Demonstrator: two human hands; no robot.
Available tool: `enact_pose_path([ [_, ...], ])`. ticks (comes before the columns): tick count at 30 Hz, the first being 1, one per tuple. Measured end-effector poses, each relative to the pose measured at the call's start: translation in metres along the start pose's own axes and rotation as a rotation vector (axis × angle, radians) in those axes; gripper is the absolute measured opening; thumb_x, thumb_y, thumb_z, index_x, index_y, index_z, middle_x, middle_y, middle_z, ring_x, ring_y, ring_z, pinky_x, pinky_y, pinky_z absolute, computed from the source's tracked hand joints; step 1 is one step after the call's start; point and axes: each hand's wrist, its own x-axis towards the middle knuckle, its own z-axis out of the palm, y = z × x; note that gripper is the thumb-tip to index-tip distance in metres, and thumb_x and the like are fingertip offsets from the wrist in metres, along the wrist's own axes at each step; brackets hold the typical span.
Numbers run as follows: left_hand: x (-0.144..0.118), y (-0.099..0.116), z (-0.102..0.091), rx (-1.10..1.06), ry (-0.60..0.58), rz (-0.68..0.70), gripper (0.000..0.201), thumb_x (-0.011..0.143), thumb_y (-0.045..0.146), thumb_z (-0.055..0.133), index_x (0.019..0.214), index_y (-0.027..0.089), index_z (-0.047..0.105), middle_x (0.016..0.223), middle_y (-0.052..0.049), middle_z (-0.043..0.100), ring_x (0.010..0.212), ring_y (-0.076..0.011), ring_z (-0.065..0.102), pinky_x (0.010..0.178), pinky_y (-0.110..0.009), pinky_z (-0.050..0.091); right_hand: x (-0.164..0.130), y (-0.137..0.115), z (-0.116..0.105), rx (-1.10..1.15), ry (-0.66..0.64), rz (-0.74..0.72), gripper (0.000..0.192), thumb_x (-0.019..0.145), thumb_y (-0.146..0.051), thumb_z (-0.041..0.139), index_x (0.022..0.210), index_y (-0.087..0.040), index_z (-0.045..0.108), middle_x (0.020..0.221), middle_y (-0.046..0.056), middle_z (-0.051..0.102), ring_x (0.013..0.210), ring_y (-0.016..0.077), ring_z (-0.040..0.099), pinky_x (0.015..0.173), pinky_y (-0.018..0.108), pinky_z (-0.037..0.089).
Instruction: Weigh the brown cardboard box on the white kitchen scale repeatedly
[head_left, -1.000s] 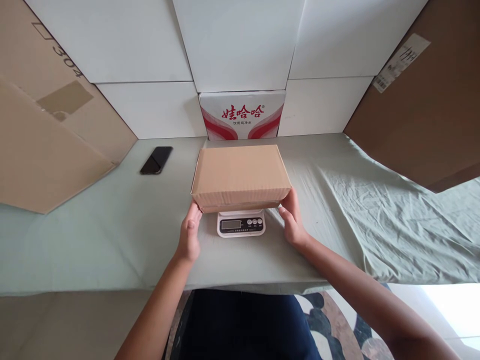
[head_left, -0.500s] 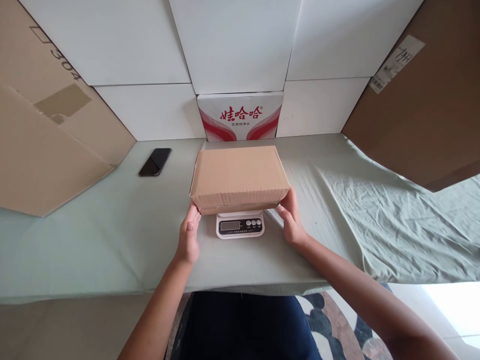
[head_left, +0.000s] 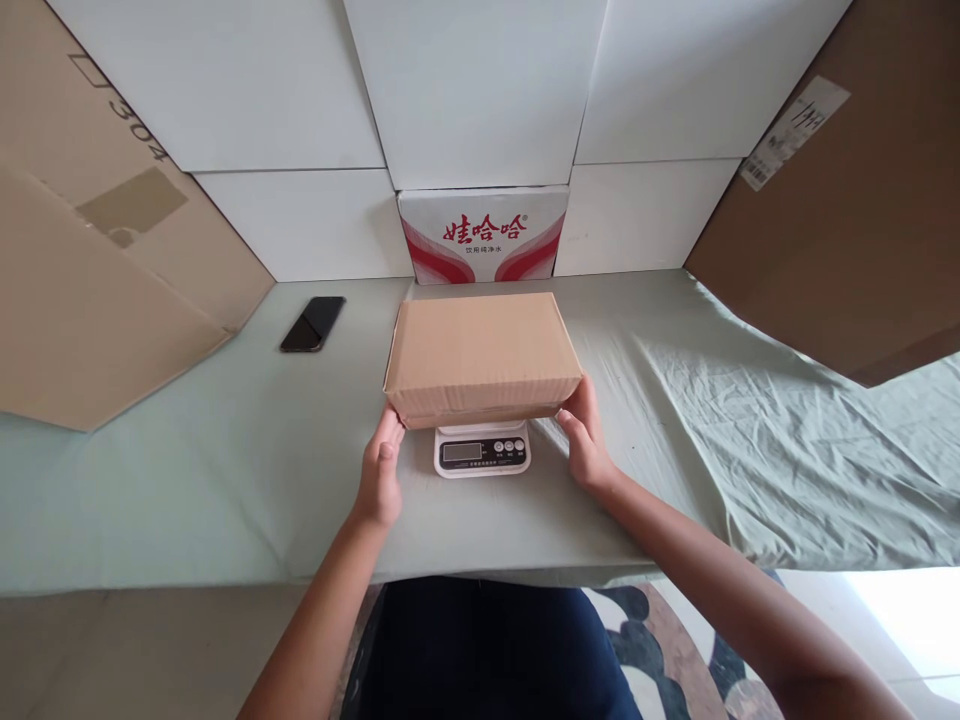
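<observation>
In the head view, a closed brown corrugated cardboard box (head_left: 482, 355) is seen resting on a small white digital scale (head_left: 482, 450), mid-table. Its near corners are cupped by the left hand (head_left: 380, 470) and right hand (head_left: 583, 440), fingers loosely spread against it. A black phone (head_left: 313, 323) lies far left on the pale green tablecloth (head_left: 225, 470).

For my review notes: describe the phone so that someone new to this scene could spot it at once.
Start at the table draped in pale green cloth. Left of the closed cardboard box at its middle, near the white wall panels, lies the phone. It is the only flat black slab there; the white scale sits under the box, between the hands.
</observation>
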Motion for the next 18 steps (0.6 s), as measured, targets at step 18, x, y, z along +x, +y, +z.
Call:
enact_pose_path([
  [18, 0.004, 0.007, 0.0, -0.061, 0.06, 0.072, 0.086, 0.093, 0.082, 0.036, 0.163, 0.032, 0.038, 0.175, -0.004, 0.033, 0.164, -0.0311, 0.026, 0.133, -0.045, 0.025, 0.007, 0.015, -0.005, 0.079, 0.185, 0.001, 0.059, 0.094, -0.063, 0.053, 0.148, -0.039, 0.045, 0.159, 0.003, 0.05, 0.153, 0.0342, 0.042, 0.128, 0.064, 0.031],
])
